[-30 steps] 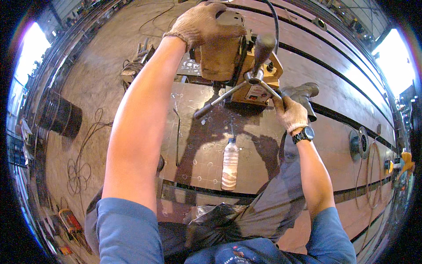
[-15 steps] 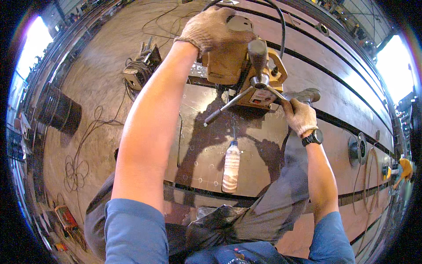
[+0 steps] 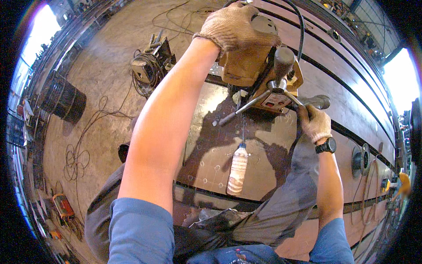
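Observation:
A tan magnetic drill press (image 3: pixel 244 70) stands on a marked steel plate (image 3: pixel 204 154) in front of me. My left hand (image 3: pixel 235 27), in a knit work glove, is closed over the top of its motor housing. On the right side, the drill's three-spoke feed handle (image 3: pixel 247 107) has one spoke tip under the gloved fingers of my right hand (image 3: pixel 315 123), which are wrapped round it. Another spoke ends in a thick dark grip pointing up toward me. A clear plastic bottle (image 3: pixel 238 169) with a blue cap and a thin spout lies on the plate between my arms.
Left of my arm sits a small machine wound with cable (image 3: pixel 147 72). Further left are a black bucket (image 3: pixel 63 100) and loose cords on the floor. Slotted steel bed rails run along the right, with a round flanged part (image 3: pixel 361 158) on them. A black cable (image 3: pixel 302 33) arcs over the drill.
The view has shifted, so the drill, bottle and both hands appear a little farther right. Both hands keep their hold, and the feed handle's spokes look nearly the same.

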The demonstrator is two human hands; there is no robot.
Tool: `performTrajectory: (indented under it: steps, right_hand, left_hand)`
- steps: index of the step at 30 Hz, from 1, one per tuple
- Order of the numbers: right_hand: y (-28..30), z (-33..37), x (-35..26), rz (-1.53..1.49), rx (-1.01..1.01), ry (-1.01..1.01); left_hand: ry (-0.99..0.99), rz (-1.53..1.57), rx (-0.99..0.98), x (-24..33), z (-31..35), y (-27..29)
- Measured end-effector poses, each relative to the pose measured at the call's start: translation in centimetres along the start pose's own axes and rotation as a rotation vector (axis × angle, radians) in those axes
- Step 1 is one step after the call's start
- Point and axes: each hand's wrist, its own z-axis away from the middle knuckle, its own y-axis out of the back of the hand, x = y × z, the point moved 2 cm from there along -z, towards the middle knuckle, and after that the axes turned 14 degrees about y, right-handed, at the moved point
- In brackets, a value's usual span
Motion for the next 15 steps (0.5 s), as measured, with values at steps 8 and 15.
performTrajectory:
  steps: [8,15]
  right_hand:
    - [0.9,1.1,-3.1,0.047,-0.027,-0.048]
    - [1.7,0.5,-3.3,0.032,-0.083,-0.034]
  left_hand:
    - [-0.031,0.060,-0.020,-0.4,-0.7,0.2]
    - [-0.054,0.056,0.013,-1.2,-2.1,-0.8]
